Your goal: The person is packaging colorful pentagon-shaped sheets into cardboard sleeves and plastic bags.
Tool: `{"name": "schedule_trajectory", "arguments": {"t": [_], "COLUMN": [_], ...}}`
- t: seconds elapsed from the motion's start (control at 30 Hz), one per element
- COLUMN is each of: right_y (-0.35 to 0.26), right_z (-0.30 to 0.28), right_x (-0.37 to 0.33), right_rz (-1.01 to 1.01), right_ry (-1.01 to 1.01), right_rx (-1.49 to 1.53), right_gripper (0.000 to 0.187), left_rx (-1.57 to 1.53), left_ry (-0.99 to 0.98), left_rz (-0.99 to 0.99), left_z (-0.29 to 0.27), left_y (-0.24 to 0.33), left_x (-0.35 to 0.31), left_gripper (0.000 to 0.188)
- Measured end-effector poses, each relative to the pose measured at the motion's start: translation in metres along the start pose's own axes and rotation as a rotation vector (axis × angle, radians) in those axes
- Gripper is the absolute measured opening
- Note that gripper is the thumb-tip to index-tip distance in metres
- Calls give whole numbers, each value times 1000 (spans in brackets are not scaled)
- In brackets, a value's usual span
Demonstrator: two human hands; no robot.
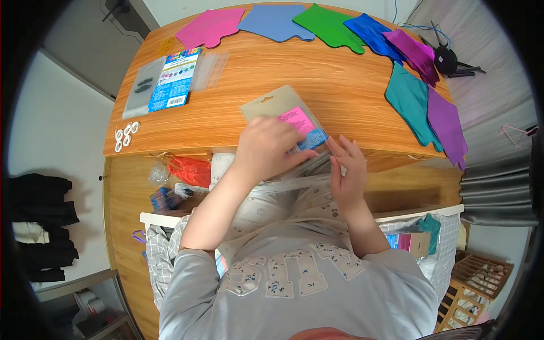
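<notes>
A flat package (297, 118), with a beige hang-hole end and pink and blue printed panels, lies slanted over the table's near edge. My left hand (267, 146) is curled over its left side, slightly blurred, thumb stretched toward the blue panel; the fingertips are partly hidden. Beneath the package, clear plastic film (309, 180) spreads over the edge and my lap. My right hand (347, 169) is at the package's lower right corner, thumb and fingers pinching the film's edge.
Coloured glossy flat pieces, including pink (208, 27), green (330, 27) and teal (413, 105), line the wooden table's (238, 73) far and right edges. At left are a blue printed card (175, 79), clear sleeves (208, 72) and white rings (127, 135). A black device (446, 58) stands far right.
</notes>
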State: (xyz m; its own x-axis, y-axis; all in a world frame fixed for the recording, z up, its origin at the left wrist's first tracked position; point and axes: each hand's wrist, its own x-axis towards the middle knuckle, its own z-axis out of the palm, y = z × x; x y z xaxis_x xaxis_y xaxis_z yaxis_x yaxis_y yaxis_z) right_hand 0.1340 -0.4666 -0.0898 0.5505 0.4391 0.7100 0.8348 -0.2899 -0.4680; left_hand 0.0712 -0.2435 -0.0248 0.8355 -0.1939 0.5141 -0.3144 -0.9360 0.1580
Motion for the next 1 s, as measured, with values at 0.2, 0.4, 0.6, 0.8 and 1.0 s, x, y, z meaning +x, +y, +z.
{"name": "schedule_trajectory", "arguments": {"t": [0.2,0.4,0.6,0.8,1.0], "right_y": [-8,-4,-10,-5,-13], "right_z": [-26,-37,-27,-33,-25], "right_x": [16,30,63,67,70], "right_rz": [44,91,133,78,45], "right_ry": [-202,-385,-422,-487,-369], "right_rx": [71,55,49,45,-4], "right_gripper": [30,44,39,30,20], "left_rx": [-77,-93,-147,-178,-149], "left_ry": [-101,-264,-233,-255,-262], "left_rz": [-134,-135,-49,-33,-23], "left_z": [10,11,13,10,9], "left_y": [-15,-19,-18,-19,-20], "left_x": [9,9,8,8,8], "left_gripper": [79,96,94,92,92]}}
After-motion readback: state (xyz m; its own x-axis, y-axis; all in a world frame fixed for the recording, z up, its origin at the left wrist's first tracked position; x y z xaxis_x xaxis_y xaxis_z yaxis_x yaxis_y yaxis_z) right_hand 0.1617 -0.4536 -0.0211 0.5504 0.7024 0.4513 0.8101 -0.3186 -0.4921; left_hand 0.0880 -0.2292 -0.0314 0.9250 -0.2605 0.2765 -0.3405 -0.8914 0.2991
